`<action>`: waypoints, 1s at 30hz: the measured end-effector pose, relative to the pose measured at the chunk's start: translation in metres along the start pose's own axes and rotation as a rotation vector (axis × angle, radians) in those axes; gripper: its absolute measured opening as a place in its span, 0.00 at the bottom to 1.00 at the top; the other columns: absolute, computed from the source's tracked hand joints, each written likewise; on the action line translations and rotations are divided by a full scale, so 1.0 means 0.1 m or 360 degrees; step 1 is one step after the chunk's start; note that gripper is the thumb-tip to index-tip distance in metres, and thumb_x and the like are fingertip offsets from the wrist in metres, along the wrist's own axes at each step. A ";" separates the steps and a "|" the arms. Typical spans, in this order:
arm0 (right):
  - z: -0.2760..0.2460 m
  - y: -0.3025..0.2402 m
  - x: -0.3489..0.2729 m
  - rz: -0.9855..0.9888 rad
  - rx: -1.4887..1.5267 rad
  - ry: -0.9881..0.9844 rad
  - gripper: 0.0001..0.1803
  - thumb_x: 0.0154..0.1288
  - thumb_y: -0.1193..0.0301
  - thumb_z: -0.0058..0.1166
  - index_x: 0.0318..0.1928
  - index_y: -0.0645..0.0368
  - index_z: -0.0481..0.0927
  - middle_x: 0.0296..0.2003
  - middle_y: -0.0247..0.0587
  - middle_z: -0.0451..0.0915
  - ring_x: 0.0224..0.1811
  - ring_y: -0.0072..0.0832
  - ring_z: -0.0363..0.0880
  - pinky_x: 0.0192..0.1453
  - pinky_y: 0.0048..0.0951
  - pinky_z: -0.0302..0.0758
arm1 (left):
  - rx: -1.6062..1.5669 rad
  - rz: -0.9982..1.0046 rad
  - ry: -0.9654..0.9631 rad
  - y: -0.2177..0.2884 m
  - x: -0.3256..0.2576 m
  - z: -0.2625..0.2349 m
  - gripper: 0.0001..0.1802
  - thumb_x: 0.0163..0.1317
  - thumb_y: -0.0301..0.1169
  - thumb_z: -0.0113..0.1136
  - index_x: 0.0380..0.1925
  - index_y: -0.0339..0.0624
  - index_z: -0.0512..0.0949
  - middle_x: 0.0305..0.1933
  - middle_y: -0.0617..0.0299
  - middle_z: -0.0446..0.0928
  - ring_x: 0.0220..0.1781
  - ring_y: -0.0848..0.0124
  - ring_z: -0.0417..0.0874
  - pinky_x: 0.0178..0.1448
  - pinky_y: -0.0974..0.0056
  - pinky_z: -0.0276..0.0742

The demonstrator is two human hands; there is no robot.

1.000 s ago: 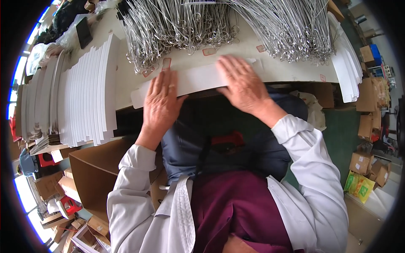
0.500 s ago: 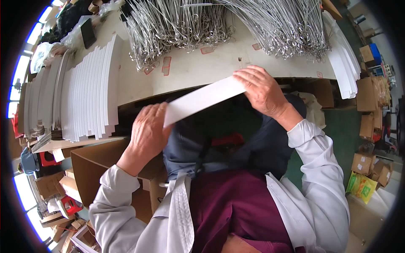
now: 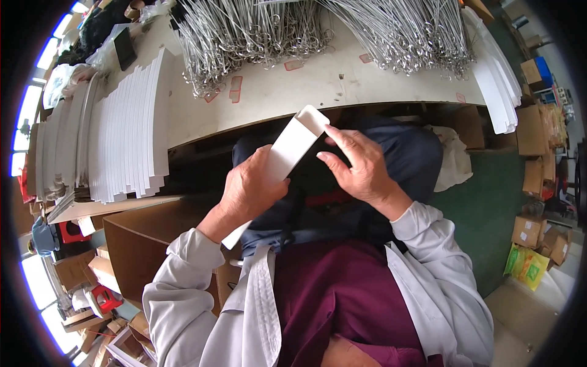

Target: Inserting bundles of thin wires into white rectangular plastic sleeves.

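A long, narrow white cardboard box (image 3: 288,148) is held above my lap, slanting up to the right. Its upper end is open, with a flap standing out there. My left hand (image 3: 249,186) wraps around the middle of the box, and the lower end sticks out beneath my wrist. Beside the open end is my right hand (image 3: 361,162), its thumb and fingers apart. Its index fingertip is at the edge of the flap; whether it touches cannot be made out. Nothing is gripped in that hand.
On the table (image 3: 263,101) ahead lie bundles of thin metal rods with looped ends (image 3: 257,37). Flat white boxes (image 3: 131,128) stand in a row at the left; more white boxes (image 3: 495,79) lie at the right. A large brown carton (image 3: 147,238) stands left of my lap.
The flat white strip held between both hands is now an opened box, tilted more steeply in my left hand. My right hand has let go and moved lower.
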State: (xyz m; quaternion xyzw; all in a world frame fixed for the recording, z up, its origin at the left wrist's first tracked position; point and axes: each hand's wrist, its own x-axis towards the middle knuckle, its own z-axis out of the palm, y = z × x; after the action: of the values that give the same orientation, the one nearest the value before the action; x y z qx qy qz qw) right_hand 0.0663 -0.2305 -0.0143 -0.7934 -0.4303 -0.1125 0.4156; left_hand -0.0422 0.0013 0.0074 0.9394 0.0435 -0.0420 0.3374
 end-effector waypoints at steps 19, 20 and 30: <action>0.24 -0.07 -0.20 0.0931 0.1055 -0.0305 0.15 0.77 0.64 0.61 0.46 0.66 0.88 0.27 0.44 0.87 0.26 0.24 0.87 0.30 0.29 0.80 | -0.0119 -0.0175 -0.0106 0.08 -0.28 0.33 0.37 0.53 0.34 0.70 0.64 0.33 0.71 0.51 0.41 0.84 0.53 0.44 0.87 0.57 0.50 0.84; 0.26 -0.09 -0.22 0.0935 0.1057 -0.0310 0.15 0.77 0.64 0.61 0.46 0.66 0.88 0.27 0.44 0.87 0.26 0.24 0.87 0.30 0.29 0.80 | -0.0136 -0.0112 -0.0037 0.08 -0.27 0.36 0.38 0.53 0.33 0.71 0.65 0.35 0.69 0.51 0.41 0.84 0.53 0.44 0.87 0.56 0.50 0.84; 0.29 -0.10 -0.29 0.1129 0.1080 -0.0791 0.15 0.77 0.68 0.60 0.37 0.69 0.87 0.27 0.40 0.88 0.30 0.19 0.85 0.35 0.26 0.82 | -0.0371 -0.0056 0.0123 0.12 -0.17 0.63 0.42 0.52 0.29 0.74 0.68 0.46 0.67 0.52 0.41 0.83 0.50 0.43 0.88 0.51 0.48 0.87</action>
State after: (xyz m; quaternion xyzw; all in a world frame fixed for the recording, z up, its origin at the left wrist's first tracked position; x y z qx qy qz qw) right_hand 0.0356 -0.2225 -0.0422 -0.7140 -0.2336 0.3702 0.5464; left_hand -0.0608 -0.0492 -0.0319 0.8938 0.0774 -0.0062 0.4416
